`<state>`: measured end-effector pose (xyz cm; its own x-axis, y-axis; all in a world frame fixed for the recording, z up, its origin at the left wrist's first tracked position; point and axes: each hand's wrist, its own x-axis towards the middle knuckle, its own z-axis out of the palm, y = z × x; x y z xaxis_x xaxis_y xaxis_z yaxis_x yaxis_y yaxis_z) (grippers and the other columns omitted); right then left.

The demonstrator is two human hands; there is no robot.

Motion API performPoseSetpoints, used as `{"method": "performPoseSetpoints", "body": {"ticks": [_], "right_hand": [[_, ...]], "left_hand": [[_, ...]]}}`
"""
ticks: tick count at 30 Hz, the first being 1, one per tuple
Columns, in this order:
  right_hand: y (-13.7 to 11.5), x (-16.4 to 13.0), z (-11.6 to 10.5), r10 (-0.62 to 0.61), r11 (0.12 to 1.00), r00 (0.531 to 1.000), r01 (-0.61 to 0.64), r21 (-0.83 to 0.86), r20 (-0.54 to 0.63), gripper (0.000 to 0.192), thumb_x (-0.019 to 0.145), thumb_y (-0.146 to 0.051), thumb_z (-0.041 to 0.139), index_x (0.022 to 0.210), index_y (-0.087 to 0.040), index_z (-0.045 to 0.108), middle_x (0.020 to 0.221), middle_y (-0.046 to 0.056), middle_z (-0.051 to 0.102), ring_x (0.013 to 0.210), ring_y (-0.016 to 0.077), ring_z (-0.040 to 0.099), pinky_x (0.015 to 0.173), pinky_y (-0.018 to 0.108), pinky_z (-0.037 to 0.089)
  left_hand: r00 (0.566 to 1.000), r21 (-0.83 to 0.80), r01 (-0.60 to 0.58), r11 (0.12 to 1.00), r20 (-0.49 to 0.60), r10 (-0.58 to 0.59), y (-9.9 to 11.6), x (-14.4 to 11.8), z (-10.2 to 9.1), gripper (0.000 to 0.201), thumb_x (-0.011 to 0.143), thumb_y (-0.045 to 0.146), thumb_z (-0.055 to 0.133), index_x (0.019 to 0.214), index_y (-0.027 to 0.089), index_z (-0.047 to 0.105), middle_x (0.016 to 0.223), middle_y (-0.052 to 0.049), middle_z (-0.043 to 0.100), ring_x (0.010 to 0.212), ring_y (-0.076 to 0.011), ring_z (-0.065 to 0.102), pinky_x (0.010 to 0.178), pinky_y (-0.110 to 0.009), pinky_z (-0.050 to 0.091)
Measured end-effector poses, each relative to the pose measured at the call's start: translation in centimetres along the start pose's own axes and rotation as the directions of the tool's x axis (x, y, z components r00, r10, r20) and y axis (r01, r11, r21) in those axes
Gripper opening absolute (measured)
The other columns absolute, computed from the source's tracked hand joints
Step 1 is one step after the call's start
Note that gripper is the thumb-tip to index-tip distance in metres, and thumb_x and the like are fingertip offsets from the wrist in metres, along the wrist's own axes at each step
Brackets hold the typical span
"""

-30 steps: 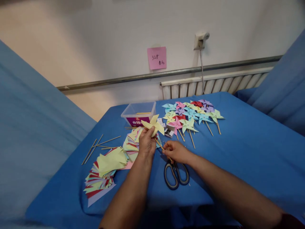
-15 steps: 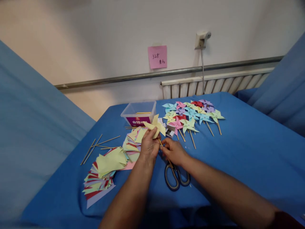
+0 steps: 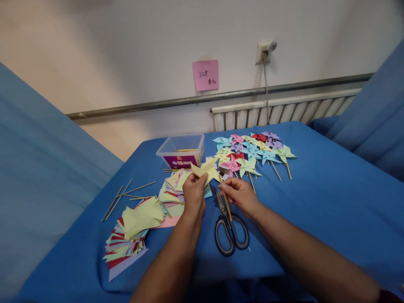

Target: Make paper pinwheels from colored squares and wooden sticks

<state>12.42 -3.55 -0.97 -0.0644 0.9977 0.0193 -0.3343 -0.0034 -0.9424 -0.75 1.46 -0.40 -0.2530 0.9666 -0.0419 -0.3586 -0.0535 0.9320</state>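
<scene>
The left hand (image 3: 194, 191) pinches a yellow pinwheel (image 3: 205, 169) above the table (image 3: 315, 202); the right hand (image 3: 240, 193) grips its stick (image 3: 225, 200). Many finished pinwheels (image 3: 252, 151) lie behind; paper stacks (image 3: 135, 227) await.

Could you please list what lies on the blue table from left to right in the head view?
Loose sticks → paper stack → left hand with yellow pinwheel → scissors → right hand → finished pinwheels.
</scene>
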Motion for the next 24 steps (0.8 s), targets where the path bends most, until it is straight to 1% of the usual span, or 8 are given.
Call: {"method": "performPoseSetpoints", "body": {"ticks": [3,8,11,14,19,24], "right_hand": [[0.1,0.2,0.1,-0.011,1.0,0.999,0.012,0.007,-0.049,0.038,0.068,-0.053,0.075,0.078,-0.018,0.063,0.063,-0.002,0.065,0.037,0.0047,0.042,0.037,0.02,0.032],[-0.3,-0.1,0.2,-0.058,0.996,0.994,0.051,-0.077,-0.096,0.034,0.072,-0.051,0.071,0.079,-0.018,0.063,0.064,-0.001,0.066,0.036,0.0053,0.045,0.034,0.019,0.031],[-0.3,-0.1,0.2,-0.064,0.994,0.994,0.055,-0.097,-0.09,0.034,0.073,-0.051,0.07,0.078,-0.018,0.063,0.065,-0.001,0.067,0.036,0.0052,0.046,0.033,0.018,0.032],[0.2,0.2,0.0,-0.039,0.997,0.997,0.034,-0.073,-0.07,0.035,0.07,-0.051,0.072,0.076,-0.017,0.063,0.063,-0.001,0.068,0.035,0.0049,0.045,0.034,0.019,0.032],[0.8,0.7,-0.5,0.0,1.0,0.999,-0.001,-0.025,-0.043,0.037,0.068,-0.053,0.074,0.075,-0.018,0.063,0.064,-0.001,0.069,0.035,0.0046,0.045,0.035,0.018,0.033],[0.7,0.6,-0.6,0.011,0.999,1.0,-0.012,-0.052,-0.019,0.038,0.07,-0.054,0.073,0.077,-0.018,0.062,0.065,0.0,0.068,0.037,0.0062,0.049,0.034,0.018,0.032]], "left_hand": [[0.999,0.087,-0.052,0.995,0.022,0.05,-0.6,-0.4,0.3,0.028,0.055,0.024,0.082,0.077,0.014,0.07,0.073,-0.002,0.07,0.062,-0.0134,0.061,0.063,-0.024,0.047],[0.995,0.149,-0.089,0.985,0.067,0.08,-0.7,-0.8,0.5,0.024,0.057,0.022,0.079,0.077,0.014,0.069,0.074,-0.002,0.071,0.065,-0.0143,0.062,0.064,-0.025,0.047],[0.992,0.193,-0.113,0.975,0.076,0.099,-0.6,-1.0,0.5,0.022,0.058,0.022,0.078,0.076,0.014,0.068,0.074,-0.002,0.071,0.066,-0.0141,0.062,0.065,-0.025,0.047],[0.989,0.224,-0.135,0.965,0.091,0.117,-0.4,-1.3,0.6,0.021,0.059,0.023,0.077,0.075,0.014,0.067,0.072,0.0,0.069,0.065,-0.0133,0.061,0.064,-0.024,0.046],[0.982,0.223,-0.169,0.96,0.125,0.144,-0.2,-1.9,0.8,0.019,0.061,0.023,0.076,0.074,0.015,0.065,0.068,0.001,0.065,0.062,-0.0115,0.057,0.062,-0.023,0.045],[0.977,0.249,-0.189,0.95,0.15,0.155,-0.2,-2.2,0.8,0.019,0.063,0.025,0.075,0.076,0.016,0.064,0.067,0.002,0.063,0.061,-0.0111,0.056,0.061,-0.023,0.044]]}}
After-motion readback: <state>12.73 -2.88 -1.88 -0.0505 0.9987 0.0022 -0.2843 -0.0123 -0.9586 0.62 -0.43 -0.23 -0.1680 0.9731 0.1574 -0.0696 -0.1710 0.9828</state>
